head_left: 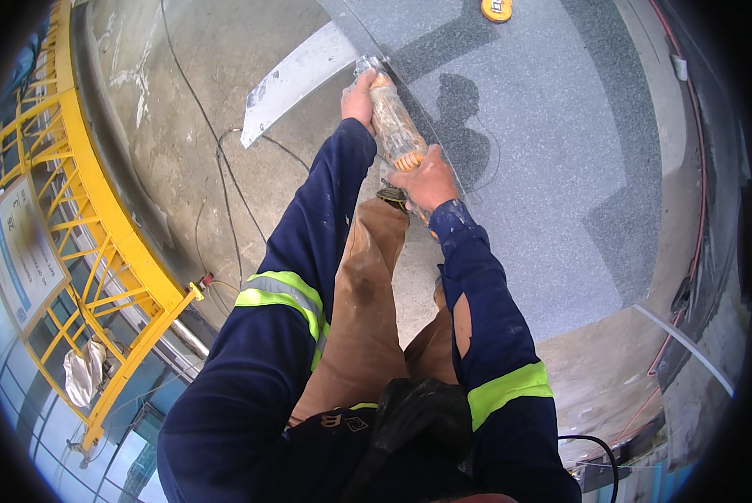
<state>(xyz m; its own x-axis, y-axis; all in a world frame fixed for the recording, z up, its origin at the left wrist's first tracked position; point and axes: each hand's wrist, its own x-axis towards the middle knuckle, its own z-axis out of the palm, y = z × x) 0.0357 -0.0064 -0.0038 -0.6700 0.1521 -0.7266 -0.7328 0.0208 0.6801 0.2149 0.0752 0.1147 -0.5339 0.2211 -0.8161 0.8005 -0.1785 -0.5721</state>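
Observation:
Both of my hands are on a power tool that looks like an angle grinder (pixel 396 124), with an orange body wrapped in dusty clear plastic. My left hand (pixel 359 102) is closed around its far end, close to the head. Farther back, my right hand (pixel 430 179) grips the rear part of the body. The tool is held over the left edge of a large grey speckled stone slab (pixel 552 218). Its disc cannot be made out. A pale curved offcut strip (pixel 300 77) lies just left of the tool's head.
A yellow metal lattice frame (pixel 99 201) carrying a sign board (pixel 25 243) stands at left. Dark cables (pixel 198 101) cross the concrete floor. A yellow round-cornered tape measure (pixel 497 8) sits on the slab's far part. At right are a light strip (pixel 686 348) and a red hose (pixel 699 176).

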